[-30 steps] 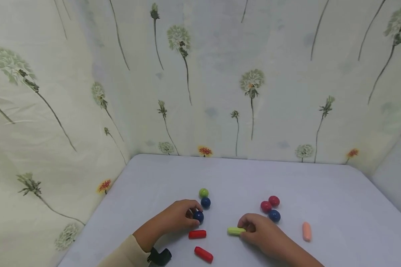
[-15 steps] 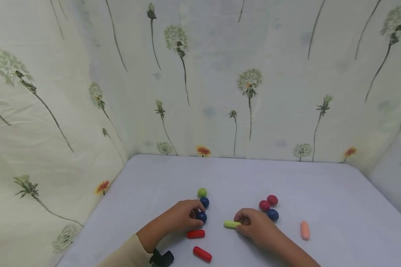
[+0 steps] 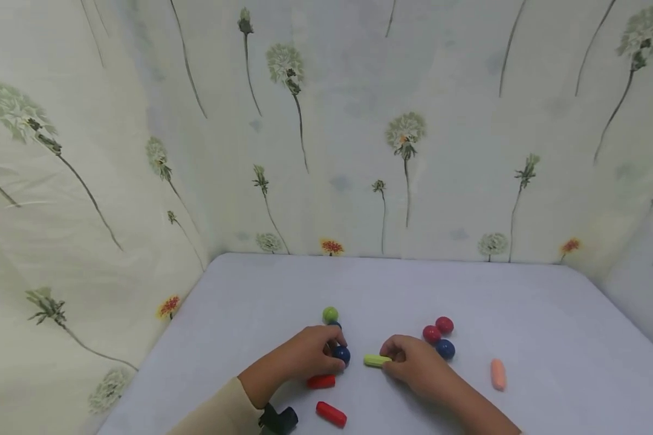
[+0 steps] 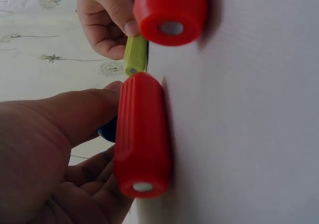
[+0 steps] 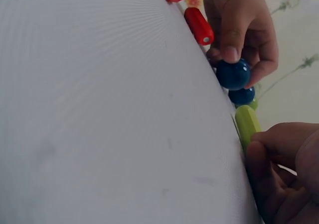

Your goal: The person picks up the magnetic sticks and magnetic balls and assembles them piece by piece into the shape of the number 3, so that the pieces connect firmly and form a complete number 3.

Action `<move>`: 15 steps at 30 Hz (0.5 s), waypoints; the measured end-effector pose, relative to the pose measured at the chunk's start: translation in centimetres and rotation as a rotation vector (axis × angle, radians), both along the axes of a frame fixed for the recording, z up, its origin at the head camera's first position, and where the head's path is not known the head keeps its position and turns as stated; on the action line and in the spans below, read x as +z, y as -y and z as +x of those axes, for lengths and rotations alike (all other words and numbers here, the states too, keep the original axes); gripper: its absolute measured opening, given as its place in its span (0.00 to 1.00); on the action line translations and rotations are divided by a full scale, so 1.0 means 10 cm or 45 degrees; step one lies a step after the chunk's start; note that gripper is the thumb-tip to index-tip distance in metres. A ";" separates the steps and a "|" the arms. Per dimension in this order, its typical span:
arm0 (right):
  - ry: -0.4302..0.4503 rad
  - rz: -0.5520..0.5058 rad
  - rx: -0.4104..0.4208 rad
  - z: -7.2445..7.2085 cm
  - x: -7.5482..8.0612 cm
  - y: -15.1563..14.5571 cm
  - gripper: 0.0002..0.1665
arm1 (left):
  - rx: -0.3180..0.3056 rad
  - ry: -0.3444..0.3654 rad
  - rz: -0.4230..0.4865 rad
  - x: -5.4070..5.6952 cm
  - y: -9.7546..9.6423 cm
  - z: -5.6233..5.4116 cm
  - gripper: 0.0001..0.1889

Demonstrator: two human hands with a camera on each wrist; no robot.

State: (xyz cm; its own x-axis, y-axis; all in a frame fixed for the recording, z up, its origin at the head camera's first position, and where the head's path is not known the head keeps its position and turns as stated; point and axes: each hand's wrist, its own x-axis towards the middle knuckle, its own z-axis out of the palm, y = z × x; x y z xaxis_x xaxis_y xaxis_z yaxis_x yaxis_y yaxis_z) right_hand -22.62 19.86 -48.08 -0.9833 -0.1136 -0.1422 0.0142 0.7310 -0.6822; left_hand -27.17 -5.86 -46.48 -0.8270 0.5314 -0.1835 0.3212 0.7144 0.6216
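My left hand pinches a dark blue ball between thumb and fingers, low over the white table. Opposite it, my right hand pinches one end of a yellow-green ribbed stick, whose other end points at the ball. The right wrist view shows this blue ball under the left thumb, and the yellow-green stick lying along the tabletop. Just in front of the left hand lies a red stick, with a pale round spot in its end in the left wrist view. A second red stick lies nearer.
Behind the left hand sit a green ball and another blue ball, partly hidden. Two red balls and a blue ball cluster beyond the right hand. A peach stick lies at right. Floral cloth hangs behind the table.
My left hand has carried the blue ball to the right. My right hand has moved the yellow-green stick slightly away from me and left, so ball and stick are closer together.
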 end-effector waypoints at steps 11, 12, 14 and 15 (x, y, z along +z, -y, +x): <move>0.000 -0.044 -0.001 -0.01 -0.01 -0.01 0.11 | 0.005 -0.031 0.010 -0.04 -0.18 -0.01 0.18; -0.001 -0.044 0.003 -0.01 -0.01 -0.01 0.11 | 0.016 -0.028 0.011 -0.04 -0.18 -0.01 0.18; -0.007 -0.044 0.006 -0.01 -0.02 -0.02 0.11 | 0.031 -0.028 0.020 -0.04 -0.19 0.00 0.18; -0.008 -0.041 0.003 -0.01 -0.02 -0.02 0.11 | 0.035 -0.027 0.028 -0.04 -0.19 0.00 0.18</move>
State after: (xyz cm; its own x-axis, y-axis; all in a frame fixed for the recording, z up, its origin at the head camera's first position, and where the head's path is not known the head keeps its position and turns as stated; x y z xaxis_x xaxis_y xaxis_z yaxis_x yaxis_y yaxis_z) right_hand -22.70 20.07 -48.31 -0.9839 -0.1202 -0.1325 0.0085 0.7087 -0.7055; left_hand -27.16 -4.00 -46.91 -0.8449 0.5121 -0.1544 0.3147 0.7095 0.6305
